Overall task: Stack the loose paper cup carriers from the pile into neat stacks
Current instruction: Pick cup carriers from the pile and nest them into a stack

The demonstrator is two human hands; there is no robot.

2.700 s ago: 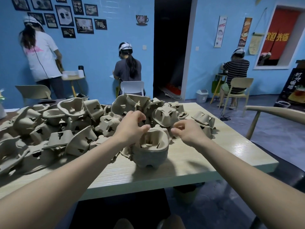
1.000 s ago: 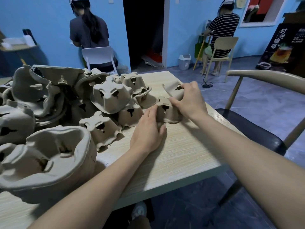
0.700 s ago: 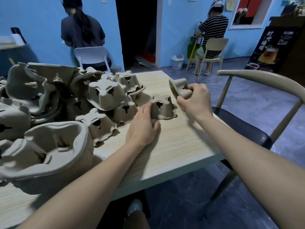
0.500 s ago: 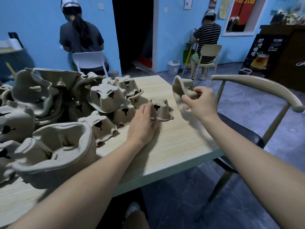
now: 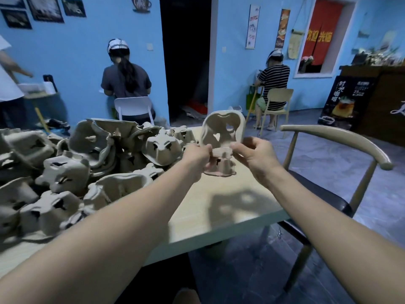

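Head view. Both hands meet above the far right part of the wooden table (image 5: pixel 219 218). The right hand (image 5: pixel 255 157) pinches the lower edge of a two-cup pulp carrier (image 5: pixel 222 130), thumb and fingers curled onto it, holding it upright on edge with its open cavities facing the viewer; this tilt probably exposes the cups so that they can be lined up before nesting. The left hand (image 5: pixel 196 156), fingers curled, grips a second carrier (image 5: pixel 220 165) that sits upside down on the table directly below the raised one; the hold likely steadies it as the base of a new stack. The two carriers appear to touch or nearly touch where the hands meet; which cannot be told. The loose pile (image 5: pixel 72 170) of carriers covers the left and middle of the table, lying at every angle, so most of the task is judged undone. To the right, beside the table, stands a curved-back chair (image 5: pixel 337 137). Seated persons work at the far blue wall.
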